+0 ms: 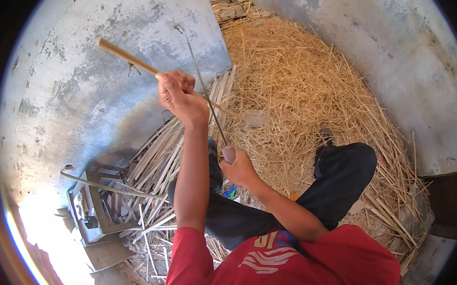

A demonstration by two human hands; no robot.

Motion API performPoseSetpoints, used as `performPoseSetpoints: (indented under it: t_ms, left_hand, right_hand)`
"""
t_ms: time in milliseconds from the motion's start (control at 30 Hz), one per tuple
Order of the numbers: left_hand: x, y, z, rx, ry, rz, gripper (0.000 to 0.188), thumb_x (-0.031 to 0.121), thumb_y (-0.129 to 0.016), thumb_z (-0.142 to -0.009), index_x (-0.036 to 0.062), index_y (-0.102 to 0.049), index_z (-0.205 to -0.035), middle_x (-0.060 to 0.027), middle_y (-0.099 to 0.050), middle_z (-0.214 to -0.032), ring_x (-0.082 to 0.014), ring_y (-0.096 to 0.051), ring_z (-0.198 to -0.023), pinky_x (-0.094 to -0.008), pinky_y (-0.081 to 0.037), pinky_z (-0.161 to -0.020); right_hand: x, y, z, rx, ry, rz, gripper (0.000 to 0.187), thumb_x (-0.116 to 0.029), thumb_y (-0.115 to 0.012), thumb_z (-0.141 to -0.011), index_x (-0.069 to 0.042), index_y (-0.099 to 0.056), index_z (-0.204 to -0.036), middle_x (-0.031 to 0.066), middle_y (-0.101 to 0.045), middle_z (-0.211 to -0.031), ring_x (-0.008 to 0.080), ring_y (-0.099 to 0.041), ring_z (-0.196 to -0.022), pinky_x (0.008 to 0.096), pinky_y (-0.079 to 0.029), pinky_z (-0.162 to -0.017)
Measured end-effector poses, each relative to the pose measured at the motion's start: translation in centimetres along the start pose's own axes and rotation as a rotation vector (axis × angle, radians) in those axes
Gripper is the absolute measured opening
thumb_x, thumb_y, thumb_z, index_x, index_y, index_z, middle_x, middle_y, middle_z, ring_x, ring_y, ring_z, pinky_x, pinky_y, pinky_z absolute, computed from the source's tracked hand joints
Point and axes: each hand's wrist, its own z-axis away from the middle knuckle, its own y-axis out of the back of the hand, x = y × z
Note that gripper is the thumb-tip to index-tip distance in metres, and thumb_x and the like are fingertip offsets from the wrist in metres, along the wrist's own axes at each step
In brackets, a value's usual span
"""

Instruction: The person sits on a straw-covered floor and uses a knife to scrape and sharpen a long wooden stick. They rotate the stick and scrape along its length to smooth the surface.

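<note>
My left hand [183, 98] is raised in the middle of the head view, its fingers wrapped round a pale yellow-brown stick [128, 56] that looks like bamboo. The stick slants from upper left down to the right, past the fist. Lower and to the right, my right hand [242, 168] grips the brown handle [229, 154] of a long knife. Its thin dark blade [197, 67] points up and away, seen nearly edge-on. It crosses the line of the stick just right of my left hand; whether they touch I cannot tell.
Split strips [155, 156] lie heaped at left, beside a worn box-like frame [96, 214]. Straw-like shavings [292, 73] cover the floor ahead and to the right. Grey walls [388, 59] stand on both sides. My bent legs [342, 178] are spread below my hands.
</note>
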Motion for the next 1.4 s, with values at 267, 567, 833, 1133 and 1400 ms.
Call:
performPoseSetpoints:
  t_ms: [267,567,833,1133,1400]
  left_hand:
    - [-0.1,-0.5,-2.0,0.011,0.05,0.003,0.043,0.039,-0.052,-0.097,0.0106,-0.039,-0.068,0.0019,-0.036,-0.06,-0.0071,-0.029,-0.054,-0.0249,-0.023,-0.048]
    - [-1.4,-2.1,-1.0,-0.041,0.066,-0.073,0.043,0.04,-0.051,-0.097,0.0113,-0.038,-0.068,0.0033,-0.031,-0.06,-0.007,-0.025,-0.054,-0.025,-0.022,-0.048]
    - [-0.4,0.0,-2.1,0.002,0.089,-0.045,0.042,0.04,-0.049,-0.098,0.0112,-0.037,-0.069,0.0025,-0.03,-0.059,-0.0079,-0.026,-0.053,-0.0254,-0.022,-0.049]
    - [-1.3,-0.6,-2.3,-0.128,0.094,0.02,0.043,0.041,-0.048,-0.098,0.0105,-0.039,-0.07,0.0027,-0.032,-0.059,-0.0083,-0.026,-0.053,-0.0253,-0.022,-0.049]
    - [-1.1,-0.7,-2.5,-0.062,0.091,-0.02,0.043,0.041,-0.051,-0.097,0.0086,-0.042,-0.07,0.0016,-0.033,-0.059,-0.0088,-0.027,-0.052,-0.0251,-0.022,-0.048]
  right_hand:
    - [7.1,1.2,-2.4,-0.13,-0.285,-0.08,0.015,-0.007,-0.061,-0.075,0.001,-0.054,-0.086,0.0077,-0.052,-0.057,0.0184,-0.054,-0.046,0.0346,-0.044,-0.045]
    - [1.5,0.6,-2.7,-0.088,-0.23,-0.067,0.012,-0.006,-0.057,-0.079,0.003,-0.055,-0.088,0.0074,-0.054,-0.062,0.0201,-0.059,-0.057,0.0334,-0.046,-0.054]
    - [0.5,2.0,-2.7,-0.206,-0.363,-0.13,0.01,-0.005,-0.057,-0.079,0.002,-0.056,-0.085,0.0057,-0.053,-0.061,0.0178,-0.057,-0.054,0.0328,-0.044,-0.05]
    - [9.8,0.6,-1.8,-0.022,-0.09,0.237,0.016,-0.007,-0.059,-0.071,0.004,-0.052,-0.082,0.0073,-0.052,-0.061,0.0247,-0.06,-0.063,0.0356,-0.045,-0.056]
    - [-4.0,0.1,-4.2,-0.045,0.012,-0.128,0.019,-0.008,-0.059,-0.072,0.003,-0.057,-0.087,0.017,-0.059,-0.069,0.033,-0.062,-0.067,0.0414,-0.05,-0.065]
